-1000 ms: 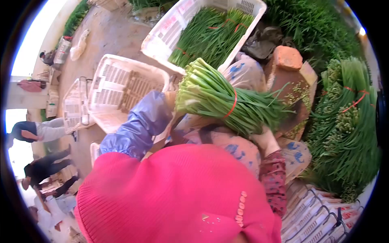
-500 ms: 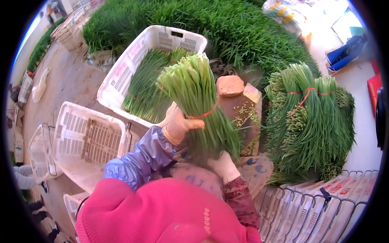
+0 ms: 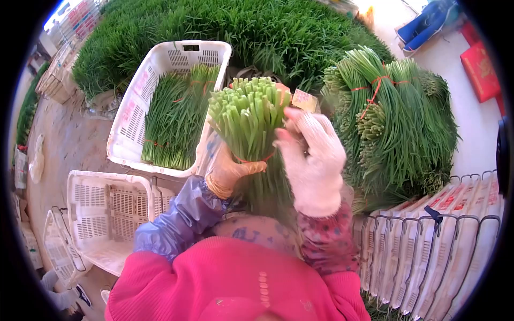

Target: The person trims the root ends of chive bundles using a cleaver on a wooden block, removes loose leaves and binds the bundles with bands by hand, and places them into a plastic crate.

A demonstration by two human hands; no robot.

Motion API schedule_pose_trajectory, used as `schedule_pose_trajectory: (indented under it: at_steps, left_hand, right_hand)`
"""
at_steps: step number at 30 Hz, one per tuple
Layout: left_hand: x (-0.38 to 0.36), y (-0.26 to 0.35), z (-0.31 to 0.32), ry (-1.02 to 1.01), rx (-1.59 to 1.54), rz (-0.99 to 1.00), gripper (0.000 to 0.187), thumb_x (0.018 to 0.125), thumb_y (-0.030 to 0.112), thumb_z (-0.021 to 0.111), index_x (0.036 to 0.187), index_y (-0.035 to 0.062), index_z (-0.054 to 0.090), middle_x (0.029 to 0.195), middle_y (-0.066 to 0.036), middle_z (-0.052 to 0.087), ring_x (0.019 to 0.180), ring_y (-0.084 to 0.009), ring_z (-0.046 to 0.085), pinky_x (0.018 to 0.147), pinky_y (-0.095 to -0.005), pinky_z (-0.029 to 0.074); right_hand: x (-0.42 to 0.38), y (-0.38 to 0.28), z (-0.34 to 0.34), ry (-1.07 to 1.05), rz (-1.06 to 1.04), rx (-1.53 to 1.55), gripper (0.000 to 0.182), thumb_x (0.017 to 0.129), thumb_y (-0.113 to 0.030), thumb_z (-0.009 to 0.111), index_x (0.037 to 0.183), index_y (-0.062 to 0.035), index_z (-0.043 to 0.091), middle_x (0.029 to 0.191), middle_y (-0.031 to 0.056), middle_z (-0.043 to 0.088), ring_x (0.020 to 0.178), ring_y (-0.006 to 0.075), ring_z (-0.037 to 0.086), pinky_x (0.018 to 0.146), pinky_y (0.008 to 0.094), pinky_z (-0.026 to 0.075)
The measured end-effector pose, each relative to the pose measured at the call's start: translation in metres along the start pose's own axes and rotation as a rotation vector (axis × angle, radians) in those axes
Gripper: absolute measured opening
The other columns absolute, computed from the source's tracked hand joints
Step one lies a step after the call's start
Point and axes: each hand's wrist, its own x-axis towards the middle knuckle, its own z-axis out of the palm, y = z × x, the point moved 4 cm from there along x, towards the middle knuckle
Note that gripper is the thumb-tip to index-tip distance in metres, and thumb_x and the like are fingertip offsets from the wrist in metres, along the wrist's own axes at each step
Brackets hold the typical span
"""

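Head view: the left hand (image 3: 227, 174), in a tan glove, wraps around the left side of the bunch of green stems (image 3: 249, 117), its thumb pressed across the front by the red band (image 3: 256, 160). The left forearm, in a shiny purple sleeve (image 3: 184, 214), slants up from the near left. The bunch stands roughly upright in the middle, cut ends up, leaves hanging below the band

The right hand (image 3: 316, 160), in a white glove, is raised on the right side of the bunch, wrist up, fingers loosely curled, thumb and forefinger apart; whether the fingertips touch the stems, I cannot tell. Its patterned red sleeve (image 3: 327, 241) rises from the near right. Far left of the bunch sits a white crate (image 3: 126, 125) holding more greens (image 3: 179, 117); tied bunches (image 3: 396, 128) lie to the far right
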Motion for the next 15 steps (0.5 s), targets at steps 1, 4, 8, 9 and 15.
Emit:
schedule_pose_trajectory:
  at_steps: [1, 4, 8, 9, 15]
  left_hand:
    - [-0.002, -0.001, 0.003, -0.015, 0.018, 0.039, 0.073, 0.070, 0.000, 0.089, 0.134, 0.0032, 0.053, 0.123, -0.005, 0.064, 0.110, -0.0165, 0.063, 0.094, -0.0329, 0.052]
    - [-0.006, 0.000, 0.008, -0.002, -0.069, 0.022, 0.076, 0.069, -0.001, 0.090, 0.134, 0.0027, 0.052, 0.124, -0.007, 0.064, 0.109, -0.0175, 0.064, 0.093, -0.0340, 0.054]
    - [-0.005, 0.009, 0.011, 0.038, -0.093, 0.054, 0.069, 0.072, 0.001, 0.087, 0.132, 0.0005, 0.053, 0.120, -0.009, 0.066, 0.106, -0.0198, 0.066, 0.091, -0.0345, 0.055]
    - [-0.003, 0.008, 0.009, 0.064, -0.092, 0.036, 0.065, 0.074, 0.001, 0.086, 0.131, -0.0002, 0.054, 0.119, -0.009, 0.067, 0.105, -0.0201, 0.066, 0.089, -0.0342, 0.056]
    - [0.002, 0.018, 0.005, 0.089, -0.171, 0.027, 0.058, 0.076, 0.000, 0.083, 0.128, -0.0005, 0.057, 0.114, -0.010, 0.069, 0.099, -0.0189, 0.068, 0.086, -0.0321, 0.057]
  right_hand:
    - [0.002, 0.002, 0.005, 0.008, -0.054, -0.100, 0.030, 0.078, 0.011, 0.073, 0.106, -0.0007, 0.070, 0.093, 0.0090, 0.064, 0.079, 0.0166, 0.064, 0.068, 0.0288, 0.053]
    - [-0.005, 0.017, 0.015, 0.080, -0.063, -0.056, 0.026, 0.077, 0.010, 0.075, 0.100, 0.0000, 0.070, 0.095, 0.0088, 0.064, 0.082, 0.0165, 0.064, 0.069, 0.0288, 0.052]
    - [-0.033, 0.026, 0.011, 0.134, 0.156, 0.460, 0.009, 0.091, 0.001, 0.065, 0.099, -0.0013, 0.061, 0.088, 0.0089, 0.066, 0.079, 0.0195, 0.065, 0.070, 0.0317, 0.052]
    - [-0.050, 0.036, 0.017, 0.176, 0.316, 0.722, 0.009, 0.095, -0.003, 0.062, 0.102, -0.0028, 0.057, 0.082, 0.0093, 0.064, 0.075, 0.0190, 0.063, 0.069, 0.0308, 0.051]
    - [-0.108, 0.034, 0.000, -1.515, 0.975, 1.083, 0.022, 0.096, -0.011, 0.065, 0.116, -0.0009, 0.060, 0.085, 0.0033, 0.064, 0.078, 0.0167, 0.064, 0.069, 0.0312, 0.052]
